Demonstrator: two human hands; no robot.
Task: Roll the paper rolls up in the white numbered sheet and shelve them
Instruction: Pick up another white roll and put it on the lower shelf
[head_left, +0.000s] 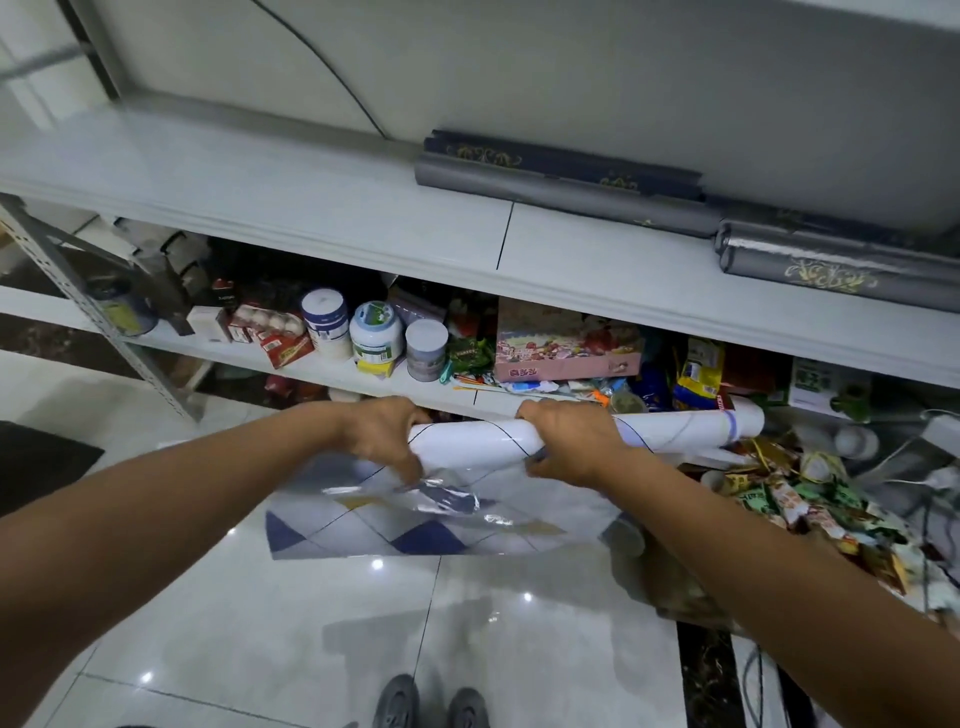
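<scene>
Head view: a white shelving unit (311, 197) spans the far side of the scene above a glossy tiled floor (519, 623). The white sheet (478, 441), partly rolled into a horizontal tube, is held in the air in front of the lower shelf, near centre. Its loose end (415, 525) hangs below the tube and shows a pattern of blue and grey diamonds. Two grey paper rolls with gold ornament lie on the top shelf, one at far centre (561, 182) and one at far right (831, 265), their ends close together. The left hand (384, 431) is curled around the left end of the tube, with its fingertips at the edge of the hanging part. The right hand (566, 441) grips the tube right of centre, fingers wrapped over the top. The lower shelf carries a pink box (566, 343) and, to its left, a white jar (376, 332). Snack packets (805, 499) are heaped at the right. Grey shoes (431, 701) show at the near edge.
</scene>
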